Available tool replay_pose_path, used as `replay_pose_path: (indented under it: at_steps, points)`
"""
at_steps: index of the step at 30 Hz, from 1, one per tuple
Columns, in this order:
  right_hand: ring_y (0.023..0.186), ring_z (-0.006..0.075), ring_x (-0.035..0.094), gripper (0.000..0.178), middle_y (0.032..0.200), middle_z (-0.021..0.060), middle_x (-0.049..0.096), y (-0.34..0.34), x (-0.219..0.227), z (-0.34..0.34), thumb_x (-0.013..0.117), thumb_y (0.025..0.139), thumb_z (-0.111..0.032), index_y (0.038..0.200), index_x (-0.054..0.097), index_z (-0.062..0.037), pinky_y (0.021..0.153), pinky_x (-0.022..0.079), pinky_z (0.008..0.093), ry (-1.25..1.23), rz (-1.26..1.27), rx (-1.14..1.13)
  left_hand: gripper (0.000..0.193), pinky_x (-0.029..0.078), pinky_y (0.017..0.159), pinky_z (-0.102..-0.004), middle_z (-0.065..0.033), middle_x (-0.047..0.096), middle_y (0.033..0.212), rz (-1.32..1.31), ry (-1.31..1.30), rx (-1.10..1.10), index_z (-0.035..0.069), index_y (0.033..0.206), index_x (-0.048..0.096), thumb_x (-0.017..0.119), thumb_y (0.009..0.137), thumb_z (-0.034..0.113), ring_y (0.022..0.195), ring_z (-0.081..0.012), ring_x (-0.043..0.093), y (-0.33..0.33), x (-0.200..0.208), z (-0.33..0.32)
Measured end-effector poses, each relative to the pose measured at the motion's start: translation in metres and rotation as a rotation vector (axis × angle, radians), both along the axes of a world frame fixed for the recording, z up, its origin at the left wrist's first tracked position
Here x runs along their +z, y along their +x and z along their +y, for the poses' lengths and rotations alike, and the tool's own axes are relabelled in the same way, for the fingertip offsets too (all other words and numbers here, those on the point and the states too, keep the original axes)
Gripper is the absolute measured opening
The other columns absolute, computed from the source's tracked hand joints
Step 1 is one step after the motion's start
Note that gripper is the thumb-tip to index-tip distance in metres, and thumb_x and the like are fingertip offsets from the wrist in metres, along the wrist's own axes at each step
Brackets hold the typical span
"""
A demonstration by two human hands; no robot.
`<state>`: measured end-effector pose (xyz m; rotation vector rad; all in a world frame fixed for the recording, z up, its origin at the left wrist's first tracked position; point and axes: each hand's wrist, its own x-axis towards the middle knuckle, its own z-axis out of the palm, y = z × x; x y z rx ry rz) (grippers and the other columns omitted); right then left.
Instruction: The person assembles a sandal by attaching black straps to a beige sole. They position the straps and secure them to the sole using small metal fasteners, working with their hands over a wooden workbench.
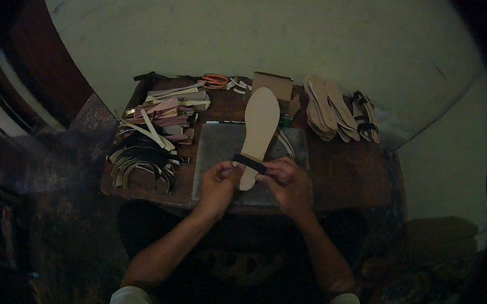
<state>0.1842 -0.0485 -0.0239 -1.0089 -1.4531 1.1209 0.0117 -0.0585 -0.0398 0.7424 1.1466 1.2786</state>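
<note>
1. The room is dim; a brown table (353,178) stands against a pale wall (279,29).
2. Nearest, the left hand (218,185) pinches the left end of a strap (249,164); whether it also grips the sole is hard to tell.
3. The right hand (290,184) pinches the strap's other end between thumb and fingers. With 1 hand at each end, the band probably stays taut and level across the sole.
4. The sole (262,117) is in front of the person, over the middle of the table, its narrow end toward the body and its broad end away. That direction seems to suit 2 hands working at the near end.
5. The sole looks smooth, flat and pale beige, waisted in the middle and rounded at both ends. The strap is short and black, lying crosswise near the narrow end.
6. Behind them, a grey board (215,150) lies on the table, likely as a firm work surface.
7. At the left, curved black straps (134,165) lie nearer, pink strips (167,117) farther, apparently sorted by colour within the left hand's reach.
8. At the far right, stacked insoles (319,109) sit beside dark-strapped sandals (364,117), perhaps kept aside from the strips.
9. At the back stands a cardboard box (274,86).
</note>
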Motion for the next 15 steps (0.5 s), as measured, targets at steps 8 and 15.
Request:
replay_pose_path:
  at_steps: [8,15]
  points:
    - [0.099,0.0222,0.066,0.03,0.104,0.0118,0.059,0.002,-0.015,0.002,0.073,0.076,0.012,0.104,0.064,0.0036,0.086,0.057,0.0312,0.005,0.015,-0.019,0.02,0.052,0.068,-0.0255,-0.0073,0.069,0.089,0.156,0.101,-0.001,-0.002,0.102,0.064,0.07,0.089,0.011,0.077,-0.0115,0.065,0.003,0.0,-0.001]
    - [0.095,0.0185,0.066,0.025,0.096,0.0074,0.06,0.0,-0.017,0.002,0.078,0.072,0.008,0.094,0.067,0.0047,0.085,0.056,0.0308,0.014,0.069,-0.054,0.02,0.051,0.069,-0.0247,-0.0057,0.069,0.089,0.061,0.152,-0.032,-0.002,0.101,0.067,0.072,0.086,0.011,0.078,-0.0099,0.064,0.006,0.0,-0.003]
